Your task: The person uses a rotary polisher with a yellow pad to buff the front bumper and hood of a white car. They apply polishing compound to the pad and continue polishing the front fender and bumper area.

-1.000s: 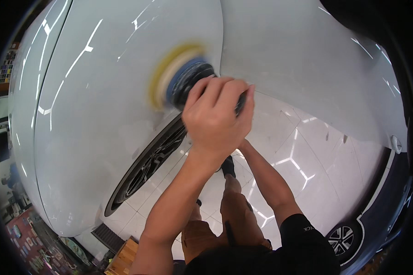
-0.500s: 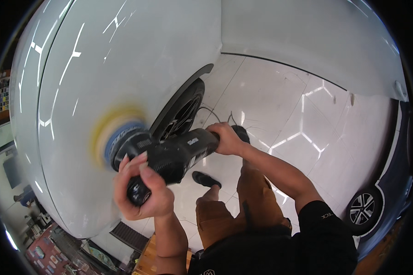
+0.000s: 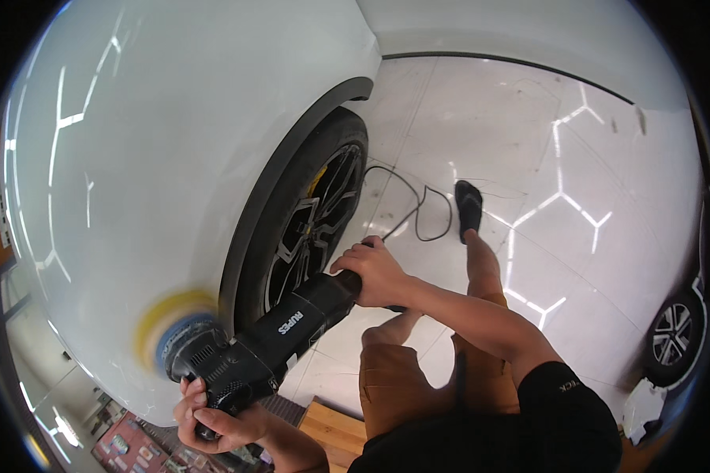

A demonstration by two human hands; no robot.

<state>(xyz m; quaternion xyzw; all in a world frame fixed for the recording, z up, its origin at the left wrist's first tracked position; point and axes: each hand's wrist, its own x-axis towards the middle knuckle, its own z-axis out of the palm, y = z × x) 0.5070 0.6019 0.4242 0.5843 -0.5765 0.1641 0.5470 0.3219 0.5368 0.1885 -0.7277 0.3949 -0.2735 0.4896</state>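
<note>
I hold a black electric polisher [image 3: 272, 339] with both hands against a white car's body panel [image 3: 134, 181]. Its yellow and blue foam pad [image 3: 170, 335] presses low on the panel, just ahead of the wheel arch. My left hand [image 3: 213, 418] grips the head of the polisher from below. My right hand [image 3: 375, 272] wraps around the rear handle. The pad looks blurred.
The car's black alloy wheel [image 3: 312, 225] sits right beside the polisher. A black power cord [image 3: 414, 205] loops over the glossy white tiled floor [image 3: 576, 158]. My bent legs in orange shorts and a black shoe [image 3: 469, 206] are below. Another car's wheel [image 3: 674, 335] stands at far right.
The polisher has travelled down the panel from high up to the low edge beside the wheel. Both hands kept their grip while I dropped lower.
</note>
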